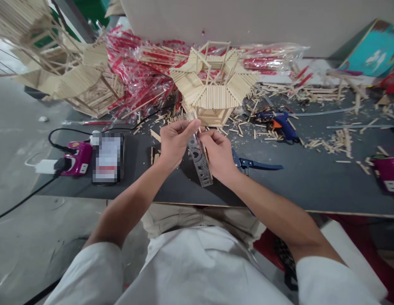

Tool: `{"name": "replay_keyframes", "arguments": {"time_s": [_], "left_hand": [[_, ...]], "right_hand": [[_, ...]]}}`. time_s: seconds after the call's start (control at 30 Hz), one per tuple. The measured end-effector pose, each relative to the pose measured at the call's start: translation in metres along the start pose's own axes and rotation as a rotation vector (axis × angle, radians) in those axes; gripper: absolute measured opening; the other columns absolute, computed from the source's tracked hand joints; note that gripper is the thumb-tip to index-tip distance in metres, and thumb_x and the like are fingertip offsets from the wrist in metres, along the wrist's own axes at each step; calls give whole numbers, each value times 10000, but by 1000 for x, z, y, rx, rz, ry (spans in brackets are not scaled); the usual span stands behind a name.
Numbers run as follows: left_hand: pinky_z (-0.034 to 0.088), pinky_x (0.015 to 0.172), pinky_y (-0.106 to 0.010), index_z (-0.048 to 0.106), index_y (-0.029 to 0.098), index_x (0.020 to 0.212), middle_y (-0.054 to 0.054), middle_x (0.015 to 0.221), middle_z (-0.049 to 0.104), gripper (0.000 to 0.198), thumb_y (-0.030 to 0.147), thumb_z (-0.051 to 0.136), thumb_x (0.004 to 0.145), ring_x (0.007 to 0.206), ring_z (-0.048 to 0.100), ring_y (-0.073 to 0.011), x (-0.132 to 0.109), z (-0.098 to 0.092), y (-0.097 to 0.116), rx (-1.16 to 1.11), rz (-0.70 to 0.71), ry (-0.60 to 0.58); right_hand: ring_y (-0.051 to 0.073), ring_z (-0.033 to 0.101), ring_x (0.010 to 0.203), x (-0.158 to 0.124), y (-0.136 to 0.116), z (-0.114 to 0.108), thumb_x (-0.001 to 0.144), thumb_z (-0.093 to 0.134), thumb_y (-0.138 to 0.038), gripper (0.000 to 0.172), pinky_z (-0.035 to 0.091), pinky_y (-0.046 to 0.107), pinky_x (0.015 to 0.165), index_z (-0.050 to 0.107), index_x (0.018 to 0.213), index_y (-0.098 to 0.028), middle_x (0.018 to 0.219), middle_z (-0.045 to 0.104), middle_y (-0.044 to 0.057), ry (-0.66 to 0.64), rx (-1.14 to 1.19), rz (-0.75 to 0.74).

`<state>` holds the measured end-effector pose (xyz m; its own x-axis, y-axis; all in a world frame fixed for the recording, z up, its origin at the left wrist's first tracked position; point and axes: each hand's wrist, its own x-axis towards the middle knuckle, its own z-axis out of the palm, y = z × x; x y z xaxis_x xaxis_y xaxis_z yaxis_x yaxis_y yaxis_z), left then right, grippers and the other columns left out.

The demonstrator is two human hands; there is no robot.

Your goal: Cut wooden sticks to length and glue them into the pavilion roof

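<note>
My left hand (175,142) pinches the upper part of a see-through stencil ruler (200,165), which slants down toward me with cut-out shapes in it. A thin wooden stick (206,153) lies along the ruler's right edge, and my right hand (218,153) has its fingers closed on it. Both hands are nearly touching, above the dark table. Just behind them stands a model of glued wooden sticks (212,96) with a flared, many-sided roof. Blue-handled cutters (262,164) lie to the right of my right hand, their head partly hidden by it.
A blue glue gun (284,125) lies to the right among scattered stick offcuts. Red-and-clear plastic packets (133,76) of sticks are heaped behind. On the left are a phone (108,159), a magenta power socket (78,157) with cables, and a larger stick model (79,80).
</note>
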<state>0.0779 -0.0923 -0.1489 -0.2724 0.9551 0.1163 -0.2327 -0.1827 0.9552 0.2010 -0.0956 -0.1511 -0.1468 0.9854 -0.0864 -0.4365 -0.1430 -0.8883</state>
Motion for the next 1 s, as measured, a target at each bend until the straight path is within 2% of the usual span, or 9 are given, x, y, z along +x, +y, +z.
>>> {"name": "replay_keyframes", "arguments": {"time_s": [0.43, 0.6, 1.0], "left_hand": [[577, 637, -238, 847, 220, 792, -16, 751, 789, 257, 460, 931, 834, 662, 701, -120, -1, 2, -1, 26, -2, 26], [570, 622, -255, 839, 219, 786, -23, 756, 789, 321, 525, 935, 808, 653, 685, -129, -2, 3, -1, 69, -14, 39], [612, 701, -275, 832, 217, 798, -19, 756, 786, 331, 533, 926, 825, 724, 744, -150, -2, 4, 0, 70, 3, 41]], "right_hand": [[94, 433, 577, 0, 0, -1, 818, 756, -290, 205, 372, 265, 596, 602, 698, -231, 608, 524, -73, 1, -5, -4], [98, 425, 579, 0, 2, -3, 828, 760, -307, 209, 359, 266, 587, 597, 718, -236, 620, 512, -71, 5, -24, 8], [100, 438, 604, 0, 1, -2, 809, 788, -331, 232, 360, 274, 620, 607, 708, -228, 635, 528, -65, -2, -6, -4]]}}
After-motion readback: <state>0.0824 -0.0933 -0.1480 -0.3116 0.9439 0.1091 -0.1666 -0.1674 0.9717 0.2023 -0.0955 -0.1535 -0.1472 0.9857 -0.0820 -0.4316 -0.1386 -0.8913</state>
